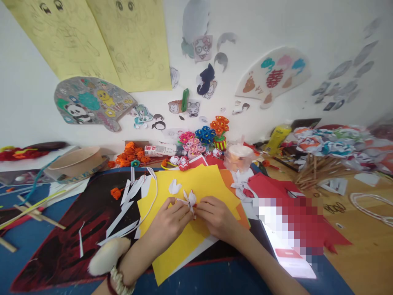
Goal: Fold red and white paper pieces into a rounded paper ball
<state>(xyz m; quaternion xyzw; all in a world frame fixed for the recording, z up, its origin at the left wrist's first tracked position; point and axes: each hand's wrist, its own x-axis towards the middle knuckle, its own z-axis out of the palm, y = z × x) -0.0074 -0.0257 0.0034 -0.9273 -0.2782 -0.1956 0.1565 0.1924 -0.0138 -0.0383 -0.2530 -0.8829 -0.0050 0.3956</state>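
Over yellow paper sheets [175,262], my two hands meet at a small white paper flower [191,198] with a touch of red at its tip. My left hand [172,220] pinches its lower left side, fingers curled. From the other side, the fingers of my right hand [217,216] are closed on the flower's base. The fingertips partly hide where it is gripped. Just above my left hand, a loose folded white paper petal piece [175,187] lies on the yellow sheet.
White paper strips [120,219] and an orange flower [116,193] lie left on a dark mat [61,250]. Red paper [276,192] and a partly pixelated phone [291,256] are at right. Behind stand a wrapped cup [238,156], pipe-cleaner flowers [205,135] and a yellow bottle [278,138].
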